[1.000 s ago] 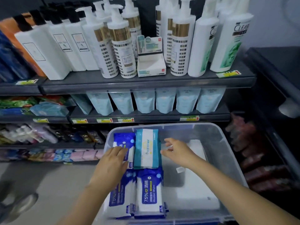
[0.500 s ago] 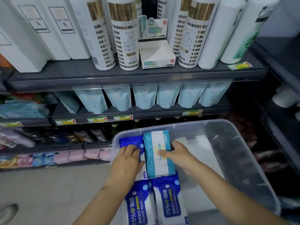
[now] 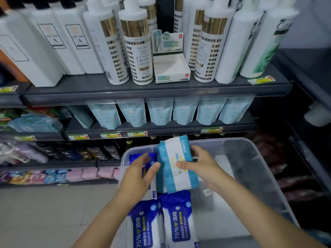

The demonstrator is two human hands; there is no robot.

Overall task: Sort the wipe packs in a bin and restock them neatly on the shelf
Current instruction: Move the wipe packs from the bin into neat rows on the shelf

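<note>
A clear plastic bin point(image 3: 259, 169) stands in front of the shelves. My right hand point(image 3: 202, 165) grips a light-blue and white wipe pack point(image 3: 176, 165) by its right edge, thumb on top, and holds it tilted above the bin's back left part. My left hand point(image 3: 141, 174), fingers straight, hovers over a dark-blue wipe pack point(image 3: 138, 157) at the bin's far left. Two blue-and-white 75% alcohol wipe packs point(image 3: 146, 228) point(image 3: 180, 217) lie side by side nearer me.
The top shelf point(image 3: 157, 92) carries white pump bottles point(image 3: 136, 49) and an open white display box point(image 3: 171, 70). Pale-blue refill pouches point(image 3: 160, 111) line the shelf below. Lower shelves at left hold small packets. A dark rack stands at right; tiled floor lies at left.
My right hand has closed on the light-blue pack and lifted it off the packs below. My left hand shifted slightly off the dark-blue pack. The view moved closer to the shelves.
</note>
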